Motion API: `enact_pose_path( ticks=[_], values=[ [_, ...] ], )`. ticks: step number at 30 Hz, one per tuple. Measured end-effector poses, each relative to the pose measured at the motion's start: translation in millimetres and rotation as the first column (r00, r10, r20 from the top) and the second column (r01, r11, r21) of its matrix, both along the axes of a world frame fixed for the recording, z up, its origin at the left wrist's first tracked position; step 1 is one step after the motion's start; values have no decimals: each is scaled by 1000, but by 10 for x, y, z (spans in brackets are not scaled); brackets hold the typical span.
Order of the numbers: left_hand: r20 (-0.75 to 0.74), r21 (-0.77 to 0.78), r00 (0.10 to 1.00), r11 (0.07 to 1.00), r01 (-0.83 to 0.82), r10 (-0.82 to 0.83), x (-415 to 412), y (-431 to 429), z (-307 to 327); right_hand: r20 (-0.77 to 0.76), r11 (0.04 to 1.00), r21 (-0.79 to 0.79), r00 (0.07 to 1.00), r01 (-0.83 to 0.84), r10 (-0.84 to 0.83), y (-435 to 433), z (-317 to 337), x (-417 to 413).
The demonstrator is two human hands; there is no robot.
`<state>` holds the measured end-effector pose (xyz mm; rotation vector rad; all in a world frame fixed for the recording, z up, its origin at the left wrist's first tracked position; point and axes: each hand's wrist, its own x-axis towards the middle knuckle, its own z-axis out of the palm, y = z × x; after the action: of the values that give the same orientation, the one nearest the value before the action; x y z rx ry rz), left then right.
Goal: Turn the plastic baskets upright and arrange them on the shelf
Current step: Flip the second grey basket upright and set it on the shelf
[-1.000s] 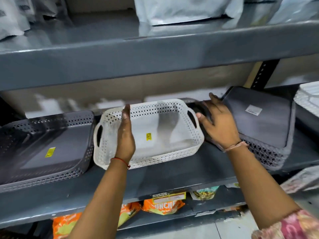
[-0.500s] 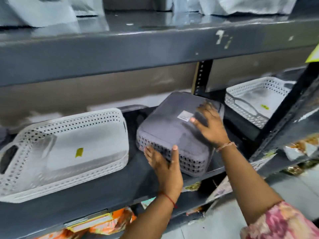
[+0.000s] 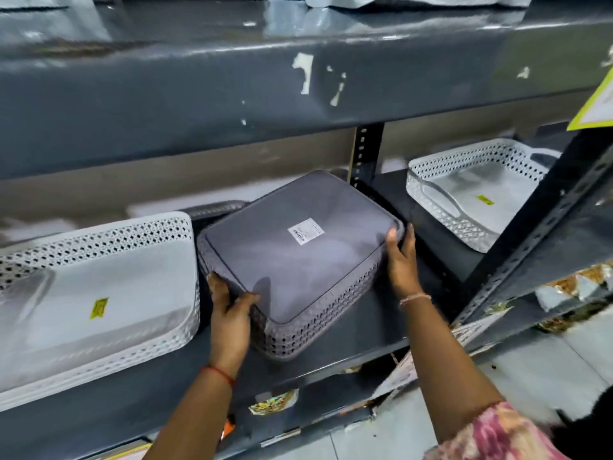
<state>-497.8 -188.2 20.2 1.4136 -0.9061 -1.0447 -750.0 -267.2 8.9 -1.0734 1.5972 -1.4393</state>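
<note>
A grey perforated plastic basket (image 3: 298,260) lies upside down on the grey metal shelf (image 3: 348,346), its flat bottom with a white label facing up. My left hand (image 3: 229,313) grips its near left corner. My right hand (image 3: 401,260) presses against its right side with fingers over the edge. To the left, a white basket (image 3: 99,293) with a yellow sticker stands upright. A second white basket (image 3: 471,194) with a handle stands upright on the shelf at the right, beyond the upright post.
The shelf above (image 3: 265,94) overhangs low over the baskets. A slotted upright post (image 3: 547,234) rises diagonally at the right, another (image 3: 365,154) stands behind the grey basket. Snack packets (image 3: 275,401) lie on the lower shelf. Grey floor tiles (image 3: 530,370) show at the bottom right.
My view swung right from the white basket. My left hand left the white basket and took the grey basket's near left corner; my right hand slid from its top to its right side.
</note>
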Motion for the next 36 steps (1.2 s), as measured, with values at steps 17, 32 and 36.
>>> enact_pose_path(
  ticks=[17, 32, 36],
  values=[
    [-450, -85, 893, 996, -40, -2, 127, 40, 427, 286, 910, -356, 952, 211, -109, 391, 137, -294],
    [-602, -313, 798, 922, -228, -7, 412, -131, 907, 112, 792, -571, 976, 217, -186, 290, 859, -33],
    [-447, -254, 864, 893, -371, 232, 174, -50, 536, 224, 900, -361, 959, 245, -171, 236, 479, 27]
  ],
)
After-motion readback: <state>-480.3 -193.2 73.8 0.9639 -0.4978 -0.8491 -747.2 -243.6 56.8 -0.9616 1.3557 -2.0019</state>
